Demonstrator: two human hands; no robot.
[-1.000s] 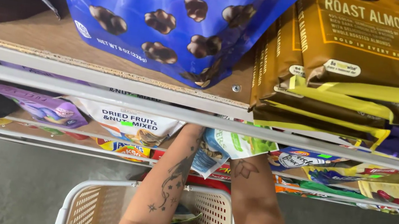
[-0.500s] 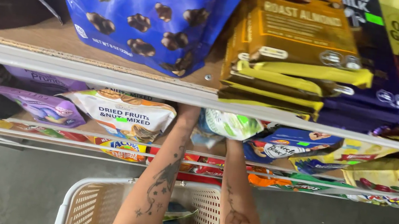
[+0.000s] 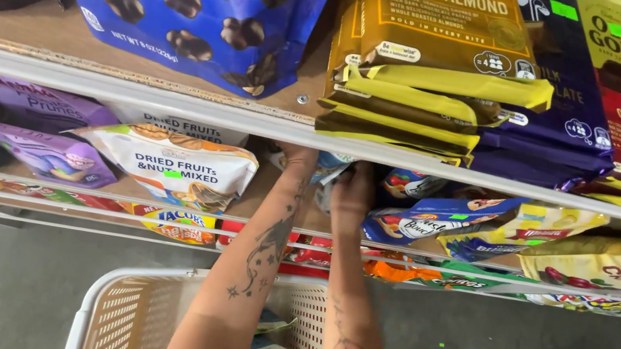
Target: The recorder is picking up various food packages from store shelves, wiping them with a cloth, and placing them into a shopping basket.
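Our left hand (image 3: 299, 160) and right hand (image 3: 353, 193) reach under the white metal shelf rail (image 3: 174, 101), grip hidden; the stacked blue biscuit packets (image 3: 435, 218) beside them could slip off

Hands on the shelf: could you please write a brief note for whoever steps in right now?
Left hand: reached into the second shelf, fingers hidden behind the rail; grip unclear.
Right hand: beside it, on a pale green-and-white packet at the shelf front.
White basket stands on the floor below the arms, with a few packets already inside.
The pale packet is not yet out of the shelf.
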